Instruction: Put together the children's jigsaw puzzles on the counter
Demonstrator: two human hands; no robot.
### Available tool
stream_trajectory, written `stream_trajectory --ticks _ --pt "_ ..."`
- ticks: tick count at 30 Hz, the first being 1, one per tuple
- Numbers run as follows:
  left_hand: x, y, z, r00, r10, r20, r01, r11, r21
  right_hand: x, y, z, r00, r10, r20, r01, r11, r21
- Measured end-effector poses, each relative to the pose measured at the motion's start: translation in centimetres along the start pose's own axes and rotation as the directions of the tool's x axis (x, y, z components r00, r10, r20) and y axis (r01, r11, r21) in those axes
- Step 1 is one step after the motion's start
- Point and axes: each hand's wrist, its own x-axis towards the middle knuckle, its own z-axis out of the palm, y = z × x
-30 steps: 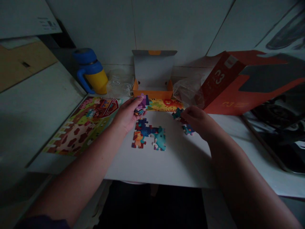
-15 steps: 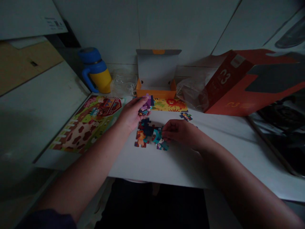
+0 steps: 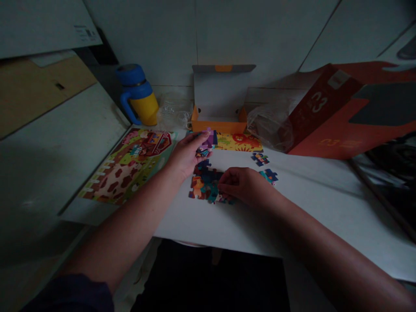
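Observation:
My left hand [image 3: 188, 154] holds several puzzle pieces [image 3: 208, 143], purple and dark, between thumb and fingers above the white table. Below it lies a partly joined puzzle [image 3: 198, 187] in dark blue, orange and teal. My right hand [image 3: 238, 182] is over the right side of this puzzle, its fingertips pinched at a teal part; whether a piece sits between them is hidden. Two small groups of pieces lie to the right, one [image 3: 260, 159] farther back and one [image 3: 269, 176] beside my right hand.
A farm picture [image 3: 120, 177] lies at left, a lion picture [image 3: 242, 142] behind my hands. Along the back stand a blue and yellow bottle [image 3: 143, 102], an open orange box [image 3: 219, 126], clear plastic wrappings [image 3: 269, 125] and a large red box [image 3: 328, 125].
The view has shifted, so the scene sits slightly farther right. My right hand has moved a little left relative to the puzzle, uncovering more of the pieces beside it.

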Motion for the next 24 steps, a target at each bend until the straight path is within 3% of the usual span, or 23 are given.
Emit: stream_trajectory --ticks 8,12,15,19,21,24 --pt "0.2 -0.4 -0.3 1.000 0.000 0.027 0.000 1.000 0.011 -0.1 -0.2 0.7 0.986 -0.103 -0.128 0.077 0.978 -0.192" --pt "0.2 -0.3 -0.3 1.000 0.007 0.029 -0.008 1.000 0.022 -0.6 -0.5 0.6 0.977 -0.164 -0.140 0.114 0.943 -0.313" --pt "0.0 -0.3 -0.2 0.999 0.015 0.030 -0.016 1.000 0.027 -1.0 -0.8 0.1 0.950 -0.300 -0.083 0.243 0.883 -0.402" --pt "-0.1 -0.3 -0.1 0.999 0.018 0.030 -0.019 0.999 0.027 -1.1 -0.7 -0.2 0.841 -0.527 0.122 0.518 0.721 -0.460" --pt "-0.2 -0.2 -0.1 1.000 0.011 0.020 -0.011 1.000 0.026 -1.0 -0.3 0.0 0.810 -0.552 0.199 0.572 0.667 -0.478" --pt "-0.1 -0.2 0.0 1.000 -0.008 0.008 0.007 1.000 0.021 -0.8 0.1 0.3 0.809 -0.540 0.231 0.573 0.637 -0.516"
